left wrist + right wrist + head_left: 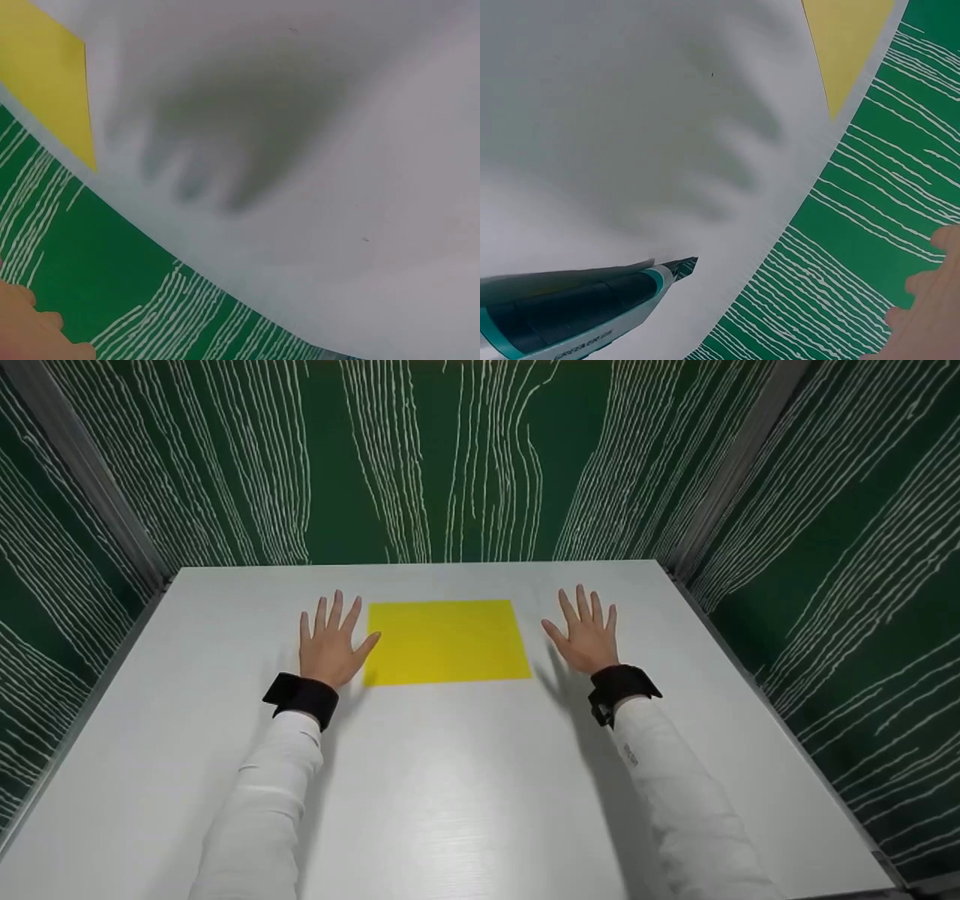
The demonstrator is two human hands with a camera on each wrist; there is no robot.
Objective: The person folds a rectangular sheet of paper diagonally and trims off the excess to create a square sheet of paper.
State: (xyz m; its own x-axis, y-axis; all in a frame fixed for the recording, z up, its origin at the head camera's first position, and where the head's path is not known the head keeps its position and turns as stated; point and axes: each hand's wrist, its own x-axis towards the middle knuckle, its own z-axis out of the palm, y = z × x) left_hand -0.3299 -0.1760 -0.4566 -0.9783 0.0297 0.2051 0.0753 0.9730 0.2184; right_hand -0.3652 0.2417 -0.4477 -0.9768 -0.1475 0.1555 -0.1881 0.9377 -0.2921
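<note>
A yellow rectangular sheet (448, 642) lies flat on the white table (450, 780). At its left edge, my left hand (328, 649) has its fingers spread, the thumb overlapping the sheet in the head view. To the right of the sheet, my right hand (587, 636) is also spread, palm down and holding nothing in the head view. Both hands cast soft shadows on the tabletop. A utility knife (577, 311) with a dark and teal body and dark angled tip shows at lower left in the right wrist view; the head view does not show it.
Green panels with wavy white lines (495, 465) stand behind the table and along both sides. Grey metal posts (739, 465) rise at the back corners. Black bands (304, 697) wrap both wrists, over white sleeves.
</note>
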